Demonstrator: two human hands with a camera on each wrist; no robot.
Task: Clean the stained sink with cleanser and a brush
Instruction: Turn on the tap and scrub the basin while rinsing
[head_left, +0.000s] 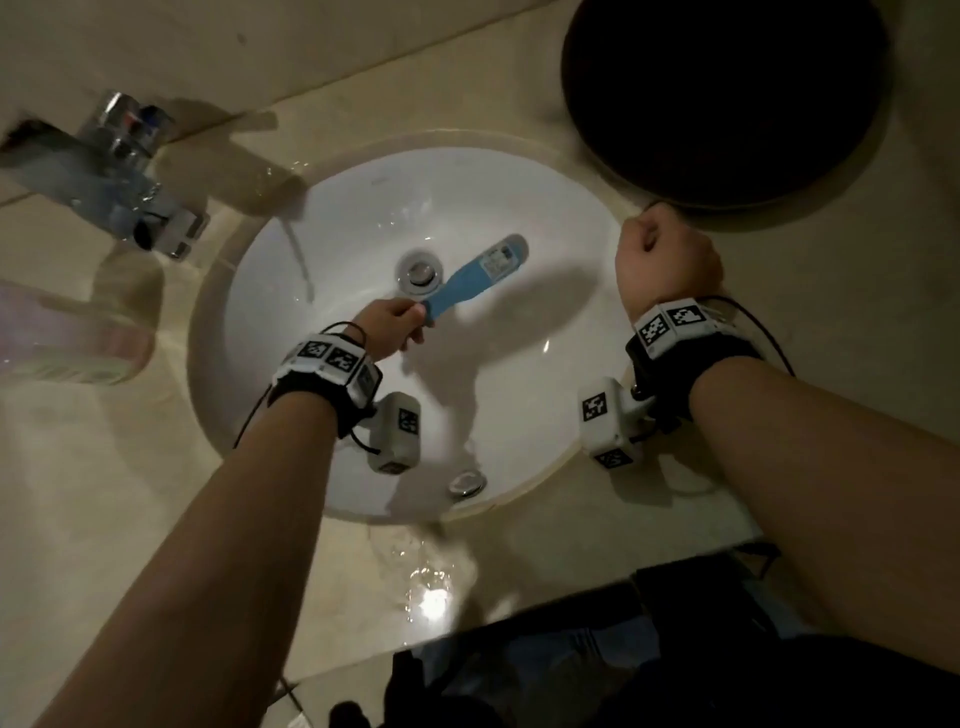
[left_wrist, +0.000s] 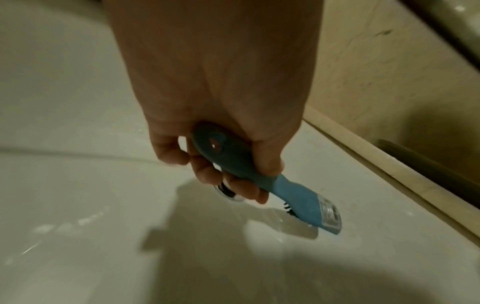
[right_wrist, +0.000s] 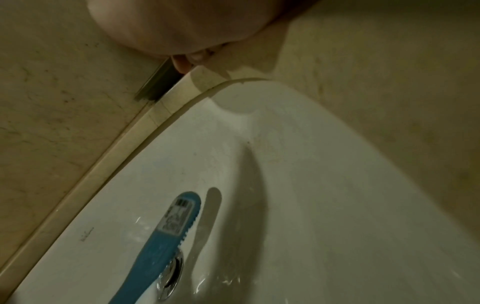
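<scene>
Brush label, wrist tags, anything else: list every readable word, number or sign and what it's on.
No text can be read.
Sticker on the blue brush: a barcode and print, too blurred to read.
Wristband tags: black and white square codes, no words.
Faint mark on the sink wall: too small to read.

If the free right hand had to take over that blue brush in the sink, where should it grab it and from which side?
Probably the narrow neck of the blue brush, just ahead of the left hand, which holds the handle end. Come from above on the person's right: the bristles face down onto the sink beside the drain, so only the flat labelled back and edges are free.
</scene>
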